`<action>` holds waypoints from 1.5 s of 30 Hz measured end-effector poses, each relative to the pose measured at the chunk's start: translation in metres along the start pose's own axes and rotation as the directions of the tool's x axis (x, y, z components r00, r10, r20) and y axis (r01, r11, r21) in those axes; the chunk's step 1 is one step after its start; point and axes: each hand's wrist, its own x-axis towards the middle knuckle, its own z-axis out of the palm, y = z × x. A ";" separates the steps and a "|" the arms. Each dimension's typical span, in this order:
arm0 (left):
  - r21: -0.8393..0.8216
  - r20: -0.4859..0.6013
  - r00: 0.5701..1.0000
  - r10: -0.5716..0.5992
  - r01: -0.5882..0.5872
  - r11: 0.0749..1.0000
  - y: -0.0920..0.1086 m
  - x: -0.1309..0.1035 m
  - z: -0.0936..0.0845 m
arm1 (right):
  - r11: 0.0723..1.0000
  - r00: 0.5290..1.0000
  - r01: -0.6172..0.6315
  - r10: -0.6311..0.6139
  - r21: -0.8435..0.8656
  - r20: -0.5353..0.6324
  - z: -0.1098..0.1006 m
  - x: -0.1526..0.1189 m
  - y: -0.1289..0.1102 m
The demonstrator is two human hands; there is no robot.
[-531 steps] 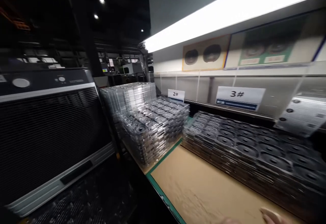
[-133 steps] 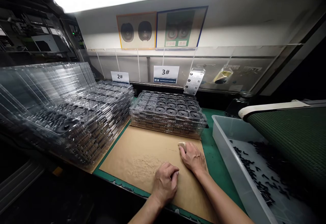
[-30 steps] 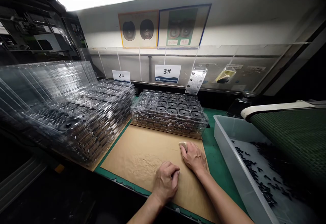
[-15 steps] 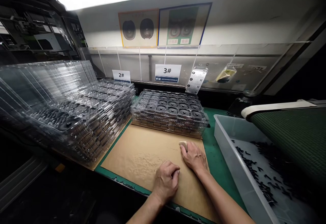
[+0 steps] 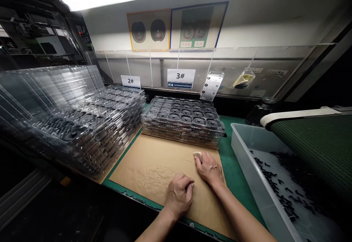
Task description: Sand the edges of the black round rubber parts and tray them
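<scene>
My left hand (image 5: 179, 195) rests on a brown cardboard sheet (image 5: 143, 150) near its front edge, curled into a loose fist. Nothing shows between its fingers. Farther right on the same sheet lies my right hand (image 5: 209, 168), its fingers closed on a small pale beige piece (image 5: 197, 156) whose kind I cannot make out. The piece sticks out to the left of the thumb and index finger, close to the cardboard. To the left of both hands, the cardboard surface is wrinkled and scuffed.
Clear plastic trays (image 5: 183, 119) with round black parts are stacked behind the cardboard. A taller tray stack (image 5: 101, 132) stands left. On the right are a translucent bin (image 5: 247, 161) with small black pieces and a green conveyor belt (image 5: 316, 135). A green mat (image 5: 233, 176) underlies the cardboard.
Both hands keep nearly the same place and grip. The view has shifted only very slightly.
</scene>
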 end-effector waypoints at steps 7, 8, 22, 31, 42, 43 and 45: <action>0.005 -0.003 1.000 0.005 -0.005 1.000 0.000 0.000 0.000 | 1.000 1.000 -0.006 0.006 -0.003 0.000 -0.001 0.000 0.000; 0.005 -0.004 1.000 0.006 -0.006 1.000 0.000 0.000 0.000 | 1.000 1.000 -0.006 0.006 -0.003 -0.001 0.000 0.000 0.000; 0.009 -0.004 1.000 0.007 -0.007 1.000 0.000 0.000 0.001 | 1.000 1.000 -0.001 0.001 0.007 -0.005 0.001 0.000 0.001; 0.016 0.003 1.000 -0.010 0.010 1.000 0.003 0.000 -0.003 | 0.999 1.000 0.008 -0.007 0.033 -0.022 0.000 0.000 0.001; 0.098 -0.054 0.986 -0.160 0.165 0.981 -0.049 0.061 -0.036 | 0.993 0.991 -0.106 0.110 0.051 -0.074 -0.008 0.000 0.000; 0.144 -0.113 0.972 -0.204 0.219 0.965 -0.063 0.075 -0.048 | 0.987 0.984 -0.149 0.153 0.057 -0.089 -0.007 0.000 0.002; 0.228 -0.231 0.931 -0.284 0.335 0.914 -0.093 0.102 -0.076 | 0.968 0.962 -0.237 0.245 0.078 -0.117 -0.004 0.002 0.007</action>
